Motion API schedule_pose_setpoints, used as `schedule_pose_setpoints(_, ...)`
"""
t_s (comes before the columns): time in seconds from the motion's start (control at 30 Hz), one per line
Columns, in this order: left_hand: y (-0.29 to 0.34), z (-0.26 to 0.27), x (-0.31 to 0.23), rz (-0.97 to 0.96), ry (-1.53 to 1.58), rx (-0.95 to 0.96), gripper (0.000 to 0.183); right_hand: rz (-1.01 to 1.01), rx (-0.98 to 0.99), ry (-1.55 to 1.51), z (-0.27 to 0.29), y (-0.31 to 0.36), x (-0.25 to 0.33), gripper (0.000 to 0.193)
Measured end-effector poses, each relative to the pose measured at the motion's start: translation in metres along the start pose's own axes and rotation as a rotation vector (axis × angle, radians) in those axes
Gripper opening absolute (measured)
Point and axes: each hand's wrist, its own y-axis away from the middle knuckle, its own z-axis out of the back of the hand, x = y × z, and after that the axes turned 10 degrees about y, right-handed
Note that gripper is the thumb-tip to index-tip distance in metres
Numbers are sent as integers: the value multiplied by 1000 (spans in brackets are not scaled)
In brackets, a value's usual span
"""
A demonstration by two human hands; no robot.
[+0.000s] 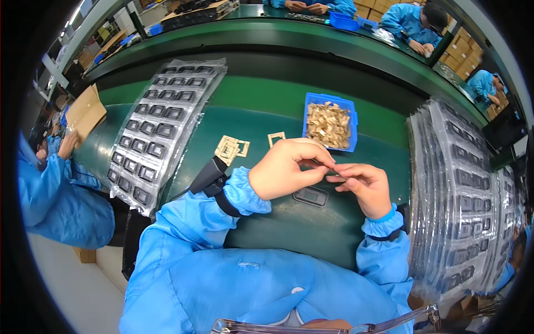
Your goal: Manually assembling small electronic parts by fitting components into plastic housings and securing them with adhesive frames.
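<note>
Thumb and fingertips pinched, my left hand (292,167) meets my right hand (364,186) over the green work surface (261,231). Whatever small thing is between their fingertips is too small and hidden to name. The right hand's thumb and forefinger are also closed, its other fingers loosely curled. Just below the hands lies a dark rectangular part (311,196) with rounded corners. Beyond them stands a blue bin (354,129) full of small tan pieces (327,123). A cream frame-shaped piece (273,137) lies beyond the left hand, and several more cream pieces (227,149) lie overlapped to its left.
A clear plastic tray (208,94) with rows of black parts lies at left. On the right, a tall stack of similar trays (436,200) borders the surface. A co-worker at left handles a cardboard piece (86,111); other people in blue work across the far bench.
</note>
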Motion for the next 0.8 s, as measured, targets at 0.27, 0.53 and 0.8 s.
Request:
schedule_pose_setpoints(0.27,-13,-6,-2,-9,-126,1,33,211,-178,122,16,-6,-4,11)
schedule_pose_setpoints(0.53,-19,-31,58,-253,-1039,232,27,320,-452,217,40,-8,-8,19)
schedule_pose_setpoints(0.8,-34,-22,54,-384,-802,132,20,378,-506,234,40,-9,-11,18)
